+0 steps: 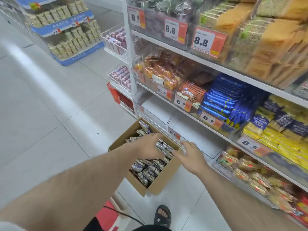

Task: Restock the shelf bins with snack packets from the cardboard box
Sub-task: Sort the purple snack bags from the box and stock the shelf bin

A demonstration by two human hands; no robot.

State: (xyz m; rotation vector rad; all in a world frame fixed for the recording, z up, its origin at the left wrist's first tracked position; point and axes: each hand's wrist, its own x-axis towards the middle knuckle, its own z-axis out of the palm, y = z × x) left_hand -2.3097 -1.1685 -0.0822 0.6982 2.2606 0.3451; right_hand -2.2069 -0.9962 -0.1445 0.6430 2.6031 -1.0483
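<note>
An open cardboard box [164, 180] stands on the floor against the shelf foot, filled with several silver and purple snack packets [148, 170]. My left hand [149, 146] is spread above the packets in the box, fingers relaxed, holding nothing. My right hand [189, 155] hovers over the box's right edge with straight fingers, also holding nothing. Two clear shelf bins [191, 130] on the low shelf beside the box look empty; the left one [156, 109] shows only white bottom.
White shelving on the right holds bins of bread, orange wafers [191, 92], blue packets [223, 100] and yellow packets [283, 137] with 8.8 price tags. My sandalled foot [162, 215] stands near the box. A blue display rack [66, 30] stands far left across tiled floor.
</note>
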